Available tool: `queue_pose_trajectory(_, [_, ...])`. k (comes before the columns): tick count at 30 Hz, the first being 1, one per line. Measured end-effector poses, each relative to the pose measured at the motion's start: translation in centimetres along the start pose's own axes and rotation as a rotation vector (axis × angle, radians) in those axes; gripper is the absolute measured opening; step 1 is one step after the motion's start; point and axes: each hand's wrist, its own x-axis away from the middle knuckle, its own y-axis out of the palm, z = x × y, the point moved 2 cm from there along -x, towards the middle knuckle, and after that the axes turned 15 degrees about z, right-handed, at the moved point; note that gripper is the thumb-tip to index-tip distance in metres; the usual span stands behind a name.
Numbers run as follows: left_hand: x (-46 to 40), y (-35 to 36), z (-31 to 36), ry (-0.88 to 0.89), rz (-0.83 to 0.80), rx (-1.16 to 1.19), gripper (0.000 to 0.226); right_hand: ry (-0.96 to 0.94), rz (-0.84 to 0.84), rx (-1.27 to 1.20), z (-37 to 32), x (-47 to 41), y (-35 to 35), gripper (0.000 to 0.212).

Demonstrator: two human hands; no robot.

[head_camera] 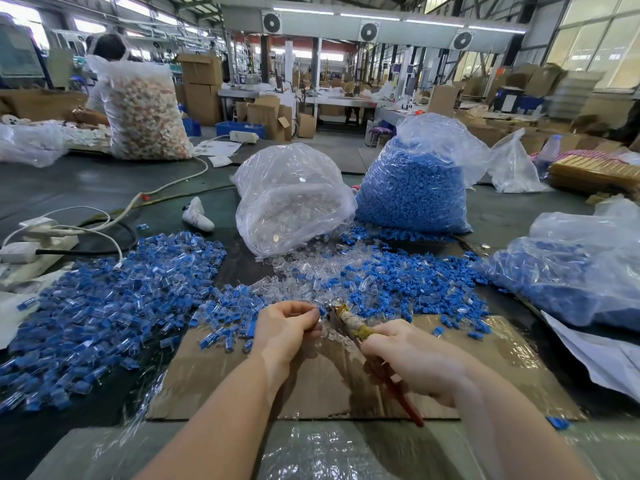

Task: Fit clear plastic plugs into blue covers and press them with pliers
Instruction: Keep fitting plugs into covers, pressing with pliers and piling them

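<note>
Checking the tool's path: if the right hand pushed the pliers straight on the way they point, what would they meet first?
Probably the left hand's fingertips: the pliers in the right hand point up-left, their nose almost at those fingers and whatever small part they pinch. Depth is unclear.

A single head-worn wide-angle view looks forward and down, close over the cardboard sheet (346, 386), workshop beyond.

We hold pliers (349, 323) in our right hand (412, 358), our left hand (287, 327) pinching a small piece at the tip; finished blue pile (104, 306) at nine o'clock, bagged blue covers (412, 199) at one.
</note>
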Motion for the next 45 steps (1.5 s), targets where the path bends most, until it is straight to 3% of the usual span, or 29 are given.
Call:
queue_pose_trajectory(13, [-0.1, 0.2, 0.6, -0.024, 0.050, 0.034, 0.007, -0.030, -0.033, -0.009, 0.0, 0.1, -0.3, 0.018])
queue_pose_trajectory(23, [0.3, 0.4, 1.0, 0.002, 0.074, -0.009, 0.009, -0.073, -0.080, -0.001, -0.1, -0.1, -0.7, 0.009])
queue_pose_trajectory(31, [0.2, 0.5, 1.2, -0.012, 0.066, -0.042, 0.008, -0.035, -0.057, -0.037, 0.4, -0.6, -0.6, 0.028])
queue_pose_trajectory(35, [0.5, 0.6, 1.2, -0.031, 0.082, -0.017, 0.010, -0.013, -0.085, -0.080, 0.5, -0.6, -0.6, 0.011])
queue_pose_trajectory(39, [0.8, 0.7, 1.6, -0.010, 0.100, -0.068, 0.007, -0.034, -0.104, -0.094, 0.7, -0.6, -0.6, 0.018])
queue_pose_trajectory(45, [1.1, 0.8, 1.9, -0.047, 0.101, -0.029, 0.006, -0.070, -0.116, -0.087, 0.3, -0.4, -0.5, 0.009])
